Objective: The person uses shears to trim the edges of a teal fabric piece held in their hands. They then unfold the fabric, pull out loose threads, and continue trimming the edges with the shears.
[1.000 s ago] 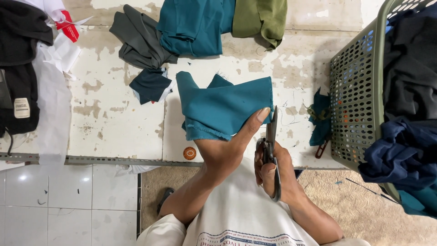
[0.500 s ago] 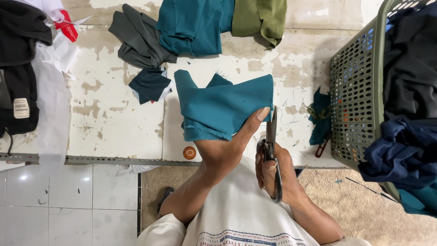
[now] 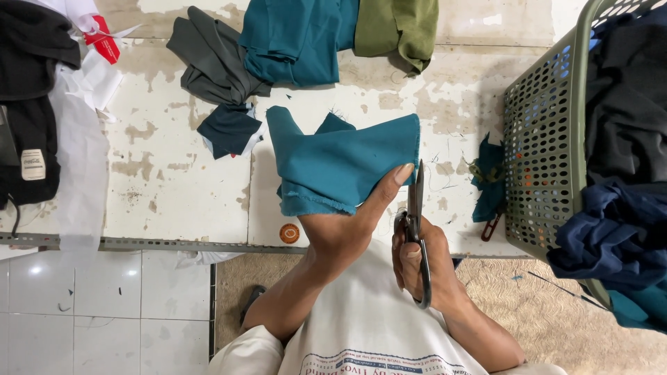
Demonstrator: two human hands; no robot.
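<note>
My left hand (image 3: pixel 344 222) holds a folded piece of teal cloth (image 3: pixel 340 163) up over the worn white table (image 3: pixel 174 187), thumb along its right edge. My right hand (image 3: pixel 420 260) grips a pair of dark metal scissors (image 3: pixel 415 208), blades pointing up beside the cloth's right edge. The blades look closed or nearly so, touching the cloth's edge by my thumb.
A green perforated basket (image 3: pixel 545 153) full of dark and blue cloth stands at the right. Teal, grey and olive cloth pieces (image 3: pixel 299 38) lie at the table's far side. Black garments (image 3: pixel 31 104) lie left. Teal scraps (image 3: pixel 490 177) and an orange round object (image 3: pixel 290 233) sit near the front edge.
Almost nothing differs; both hands, the teal cloth and the scissors keep nearly the same pose.
</note>
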